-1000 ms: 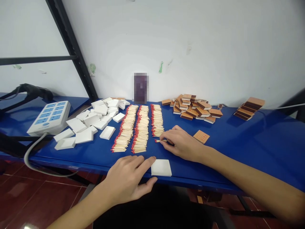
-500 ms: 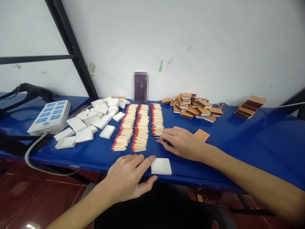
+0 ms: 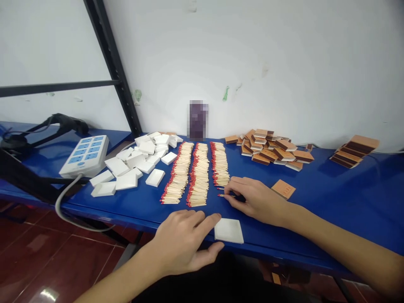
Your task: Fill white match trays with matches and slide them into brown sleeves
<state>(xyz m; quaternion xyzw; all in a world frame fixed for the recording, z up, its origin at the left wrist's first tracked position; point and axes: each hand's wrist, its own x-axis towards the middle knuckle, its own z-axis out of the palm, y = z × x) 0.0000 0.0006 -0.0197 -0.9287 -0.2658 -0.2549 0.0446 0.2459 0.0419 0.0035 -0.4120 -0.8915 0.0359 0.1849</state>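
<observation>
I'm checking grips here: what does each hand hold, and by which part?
Right hand pinches a few red-tipped wooden matches by their plain ends. Left hand holds nothing; its fingertips touch the white cardboard tray.

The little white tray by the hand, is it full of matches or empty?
Empty. The white tray beside the left hand shows only a plain white inside; the matches lie in rows on the table.

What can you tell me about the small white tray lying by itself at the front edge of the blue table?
The small white open tray looks like thin card, a shallow rectangle with low raised walls, and looks empty. It lies flat, open side up, near the front edge of the blue table. The left hand touches its left side with a fingertip.
</observation>
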